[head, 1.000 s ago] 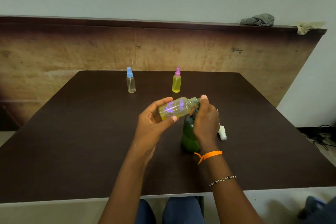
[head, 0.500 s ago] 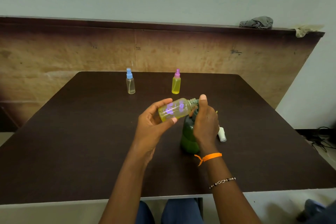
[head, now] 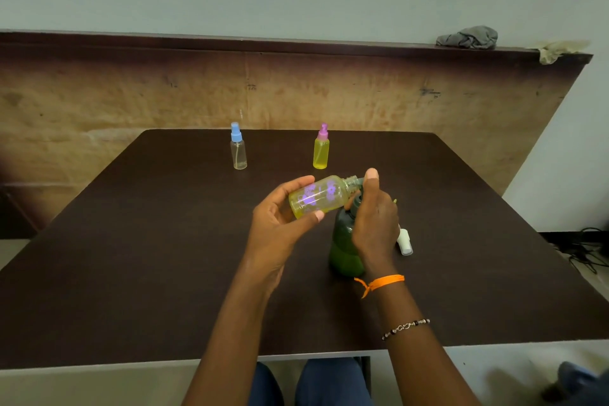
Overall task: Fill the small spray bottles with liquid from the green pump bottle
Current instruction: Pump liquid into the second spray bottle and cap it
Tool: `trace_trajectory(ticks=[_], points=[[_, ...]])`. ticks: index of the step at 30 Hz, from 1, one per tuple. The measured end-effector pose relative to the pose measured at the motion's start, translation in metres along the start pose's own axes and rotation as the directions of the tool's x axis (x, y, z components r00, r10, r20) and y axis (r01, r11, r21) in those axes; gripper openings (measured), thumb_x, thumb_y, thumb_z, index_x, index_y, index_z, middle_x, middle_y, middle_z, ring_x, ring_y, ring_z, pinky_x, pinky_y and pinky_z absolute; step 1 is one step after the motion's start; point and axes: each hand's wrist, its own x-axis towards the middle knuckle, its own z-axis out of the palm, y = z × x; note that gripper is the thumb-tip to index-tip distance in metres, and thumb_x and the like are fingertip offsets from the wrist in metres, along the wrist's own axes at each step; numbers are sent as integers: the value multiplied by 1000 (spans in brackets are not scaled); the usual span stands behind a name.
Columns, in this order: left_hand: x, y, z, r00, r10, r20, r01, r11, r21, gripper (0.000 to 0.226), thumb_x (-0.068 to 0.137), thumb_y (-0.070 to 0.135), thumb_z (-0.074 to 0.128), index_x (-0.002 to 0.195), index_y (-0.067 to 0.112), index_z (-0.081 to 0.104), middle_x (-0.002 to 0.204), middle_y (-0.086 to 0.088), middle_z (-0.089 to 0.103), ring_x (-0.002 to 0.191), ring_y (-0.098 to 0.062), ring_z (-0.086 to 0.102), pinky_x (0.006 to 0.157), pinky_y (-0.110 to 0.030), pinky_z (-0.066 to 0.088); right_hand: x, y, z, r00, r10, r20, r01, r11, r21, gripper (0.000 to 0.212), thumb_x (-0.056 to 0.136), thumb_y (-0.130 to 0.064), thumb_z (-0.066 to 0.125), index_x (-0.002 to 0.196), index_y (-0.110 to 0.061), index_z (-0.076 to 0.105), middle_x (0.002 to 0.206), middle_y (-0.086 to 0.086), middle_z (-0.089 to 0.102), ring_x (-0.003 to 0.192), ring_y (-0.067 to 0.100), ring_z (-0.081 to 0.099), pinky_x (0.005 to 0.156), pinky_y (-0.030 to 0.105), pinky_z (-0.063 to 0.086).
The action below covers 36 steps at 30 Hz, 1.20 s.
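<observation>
My left hand (head: 280, 217) grips a small uncapped bottle (head: 319, 196) with purple flower print and yellow liquid, tilted on its side, neck toward the pump spout. The green pump bottle (head: 344, 247) stands upright on the dark table (head: 148, 257). My right hand (head: 374, 217) wraps its top, thumb raised on the pump head, which is mostly hidden. At the back stand a clear spray bottle with a blue cap (head: 238, 151) and a yellow-filled spray bottle with a pink cap (head: 321, 152).
A white spray cap (head: 404, 242) lies on the table just right of the green bottle. A brown wooden panel rises behind the table, with a grey cloth (head: 468, 37) on its ledge. Cables lie on the floor at far right.
</observation>
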Motion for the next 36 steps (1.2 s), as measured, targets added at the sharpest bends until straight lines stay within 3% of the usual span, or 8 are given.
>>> trace_trajectory(ticks=[2, 5, 11, 14, 18, 27, 31, 36], points=[[0, 0, 0, 1000, 0, -1, 0, 1000, -4, 47, 75, -14, 64, 111, 16, 63, 110, -6, 69, 102, -15, 65, 81, -23, 53, 0, 0, 0, 1000, 3, 6, -3, 1000, -3, 62, 100, -44, 25, 46, -21, 45, 57, -7, 50, 63, 10, 45, 72, 31, 28], [-1, 1, 1, 1000, 4, -1, -4, 1000, 4, 48, 75, -15, 64, 112, 14, 62, 111, -7, 68, 100, -13, 65, 79, -21, 53, 1, 3, 3, 999, -15, -40, 16, 1000, 9, 62, 97, -45, 24, 44, -19, 41, 56, -5, 49, 70, 23, 50, 70, 32, 30], [-1, 1, 2, 1000, 14, 3, -14, 1000, 22, 48, 73, -16, 64, 111, 15, 62, 110, -7, 68, 96, -9, 65, 76, -17, 51, -1, 2, 2, 993, -55, -100, 53, 998, -21, 56, 101, -23, 32, 45, -20, 36, 54, -9, 42, 70, 22, 41, 65, 29, 21], [-1, 1, 2, 1000, 11, -1, -11, 1000, 16, 47, 74, -15, 65, 110, 16, 62, 108, -5, 69, 95, -9, 66, 74, -18, 51, 0, 2, 2, 997, -43, -65, 43, 999, 7, 59, 101, -31, 30, 44, -19, 39, 55, -7, 47, 72, 25, 48, 70, 31, 29], [-1, 2, 1, 1000, 9, -2, -9, 1000, 24, 48, 73, -13, 66, 111, 16, 63, 111, -6, 68, 98, -11, 65, 75, -18, 51, 0, 0, 1, 1000, -3, -16, 3, 1000, 15, 62, 99, -44, 23, 46, -20, 43, 60, -6, 51, 74, 20, 47, 74, 32, 28], [-2, 2, 3, 1000, 18, -10, -17, 999, 34, 47, 73, -14, 66, 109, 17, 63, 106, -3, 69, 96, -9, 66, 76, -18, 51, 3, -2, 0, 999, -10, -42, 12, 1000, 26, 56, 100, -28, 32, 46, -21, 41, 59, -8, 47, 77, 25, 48, 75, 32, 31], [-2, 1, 3, 1000, 21, -16, -20, 999, 28, 47, 73, -14, 66, 108, 17, 64, 104, 0, 70, 95, -9, 66, 75, -18, 52, 1, -1, 0, 1000, -14, -20, 14, 1000, 28, 58, 100, -36, 29, 45, -20, 42, 58, -8, 48, 77, 25, 50, 75, 35, 33], [-2, 1, 4, 1000, 21, -19, -21, 1000, 13, 46, 74, -14, 65, 110, 14, 63, 105, -2, 70, 97, -11, 66, 77, -20, 53, 1, -3, -3, 999, 16, 35, -17, 1000, 24, 60, 99, -45, 23, 48, -22, 45, 60, -8, 51, 67, 14, 49, 74, 32, 28]])
